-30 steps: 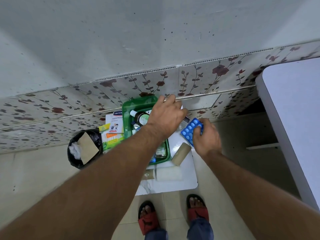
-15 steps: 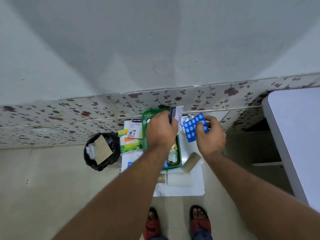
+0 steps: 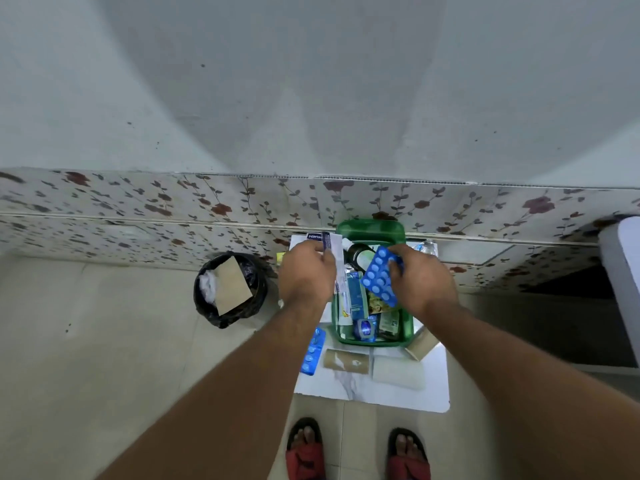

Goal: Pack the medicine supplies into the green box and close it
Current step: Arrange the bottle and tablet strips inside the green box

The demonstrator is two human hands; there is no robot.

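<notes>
The green box stands open on a small white table, its lid raised toward the wall. Bottles, tubes and packets fill it. My right hand holds a blue blister pack over the box's middle. My left hand grips a thin white and blue strip at the box's left edge. Another blue blister pack, two brown bandage rolls and a white roll lie on the table in front of the box.
A black bin with paper and cardboard stands on the floor to the left. A white plaster box lies behind my left hand. The flowered wall runs close behind. A white surface juts in at right. My feet in red sandals are below.
My left hand has moved left out of the box with the white strip. My right hand has carried the blue blister pack from beside the box to above its middle. The camera view has shifted.
</notes>
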